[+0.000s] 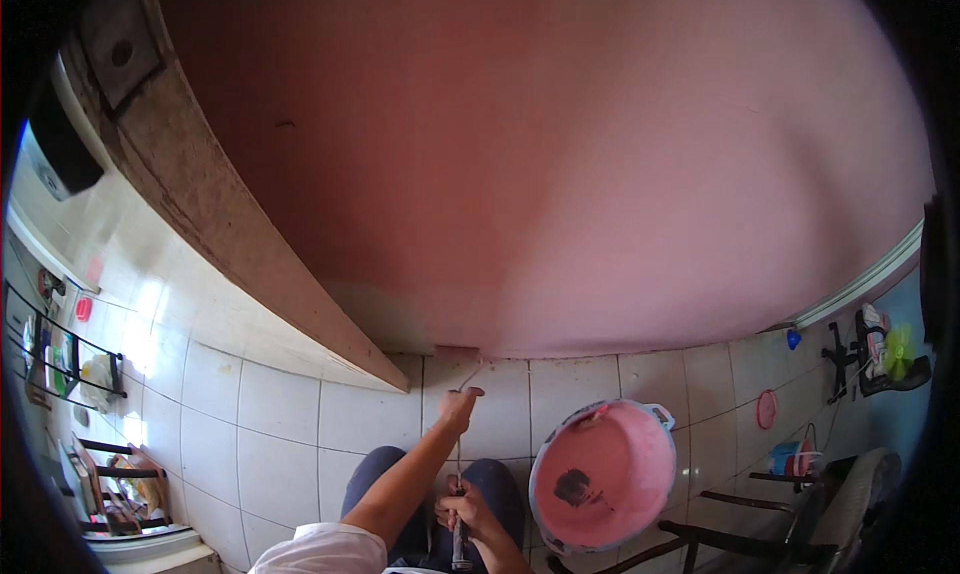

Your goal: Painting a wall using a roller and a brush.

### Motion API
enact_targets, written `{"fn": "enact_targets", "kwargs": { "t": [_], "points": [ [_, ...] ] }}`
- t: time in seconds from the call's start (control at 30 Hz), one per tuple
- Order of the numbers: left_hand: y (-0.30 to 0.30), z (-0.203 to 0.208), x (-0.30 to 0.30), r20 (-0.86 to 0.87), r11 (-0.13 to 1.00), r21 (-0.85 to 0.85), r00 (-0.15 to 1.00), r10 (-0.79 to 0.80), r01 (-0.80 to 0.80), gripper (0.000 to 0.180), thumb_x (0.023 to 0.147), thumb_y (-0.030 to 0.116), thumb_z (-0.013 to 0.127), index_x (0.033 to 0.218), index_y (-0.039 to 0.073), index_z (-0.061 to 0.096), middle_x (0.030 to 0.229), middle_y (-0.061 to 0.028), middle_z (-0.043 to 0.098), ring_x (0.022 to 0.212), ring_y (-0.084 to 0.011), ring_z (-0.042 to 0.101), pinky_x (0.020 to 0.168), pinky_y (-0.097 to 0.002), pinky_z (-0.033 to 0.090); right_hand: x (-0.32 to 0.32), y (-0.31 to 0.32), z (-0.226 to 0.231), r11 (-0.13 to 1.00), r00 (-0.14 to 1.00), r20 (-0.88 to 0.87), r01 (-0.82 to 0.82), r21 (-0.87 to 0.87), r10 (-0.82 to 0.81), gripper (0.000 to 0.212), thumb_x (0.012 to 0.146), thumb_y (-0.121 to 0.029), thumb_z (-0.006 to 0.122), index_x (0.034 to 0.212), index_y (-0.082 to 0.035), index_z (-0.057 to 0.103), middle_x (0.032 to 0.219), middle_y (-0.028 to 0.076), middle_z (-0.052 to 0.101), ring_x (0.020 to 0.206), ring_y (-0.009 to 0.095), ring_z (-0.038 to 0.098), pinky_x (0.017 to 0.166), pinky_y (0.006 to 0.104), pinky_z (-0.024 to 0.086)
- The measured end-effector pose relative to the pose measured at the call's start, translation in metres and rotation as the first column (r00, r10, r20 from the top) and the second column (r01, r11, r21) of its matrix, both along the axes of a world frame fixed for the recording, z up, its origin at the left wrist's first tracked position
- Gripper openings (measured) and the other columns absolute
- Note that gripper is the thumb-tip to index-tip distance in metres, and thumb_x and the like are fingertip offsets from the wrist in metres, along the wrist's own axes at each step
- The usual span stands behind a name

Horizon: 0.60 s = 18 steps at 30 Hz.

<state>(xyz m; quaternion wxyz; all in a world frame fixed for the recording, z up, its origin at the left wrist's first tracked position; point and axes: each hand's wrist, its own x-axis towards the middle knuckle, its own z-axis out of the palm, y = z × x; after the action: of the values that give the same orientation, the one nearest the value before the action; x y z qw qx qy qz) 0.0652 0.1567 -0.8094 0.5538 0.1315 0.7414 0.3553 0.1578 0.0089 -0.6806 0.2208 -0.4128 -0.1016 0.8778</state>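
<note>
Both my hands are closed round the long handle of a paint roller (457,354). My left hand (459,410) grips it farther up, close to the bent wire frame. Lower down, between my knees, my right hand (465,505) wraps round the handle near its end. The roller head lies against the bottom of a pink wall (600,204), just above the floor. A greyish unpainted-looking patch (380,314) of wall shows left of the roller. To the right stands a wide pale-blue tub (655,439), coated inside with pink paint, a dark patch showing within.
At the left, a wall edge (270,264) juts toward me. White floor tiles (270,404) lie below. A dark chair (760,544) stands at the lower right, near a small blue bucket (790,460), a pink round object (767,410) and a green fan (900,349). Racks (115,474) stand far left.
</note>
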Motion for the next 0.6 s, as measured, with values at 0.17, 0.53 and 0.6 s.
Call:
{"fn": "enact_targets", "kwargs": {
  "t": [0.17,0.53,0.6],
  "points": [
    [-0.012,-0.017,-0.017,-0.036,0.999,-0.034,0.999,0.007,-0.008,0.030,0.067,0.030,0.069,0.071,0.002,0.059,0.051,-0.0024,0.041,0.037,-0.0174,0.038,0.037,-0.0351,0.032,0.003,-0.004,0.008,0.996,0.995,-0.079,-0.057,-0.062,0.052,0.028,0.072,0.009,0.052,0.076,-0.013,0.034,0.045,0.004,0.037,0.031,0.015,0.037,0.031,0.0278,0.027],
    [-0.032,0.146,-0.005,0.061,0.997,0.075,0.998,0.006,-0.010,0.027,0.072,0.027,0.067,0.076,0.005,0.051,0.052,0.0000,0.037,0.038,-0.0125,0.035,0.036,-0.0298,0.029,0.014,-0.049,0.089,0.986,0.997,-0.033,-0.062,0.157,0.068,0.032,0.073,0.015,0.049,0.078,-0.012,0.032,0.051,0.000,0.032,0.035,0.011,0.036,0.034,0.0257,0.027],
    [-0.040,0.160,-0.005,0.044,0.982,0.185,0.998,0.037,-0.045,0.028,0.072,0.028,0.067,0.079,0.005,0.052,0.054,0.0000,0.038,0.040,-0.0118,0.036,0.036,-0.0287,0.029,0.012,-0.058,0.105,0.988,0.998,-0.034,-0.042,0.148,0.047,0.032,0.072,0.015,0.049,0.077,-0.012,0.032,0.052,0.000,0.032,0.034,0.011,0.035,0.033,0.0256,0.027]
  ]
}}
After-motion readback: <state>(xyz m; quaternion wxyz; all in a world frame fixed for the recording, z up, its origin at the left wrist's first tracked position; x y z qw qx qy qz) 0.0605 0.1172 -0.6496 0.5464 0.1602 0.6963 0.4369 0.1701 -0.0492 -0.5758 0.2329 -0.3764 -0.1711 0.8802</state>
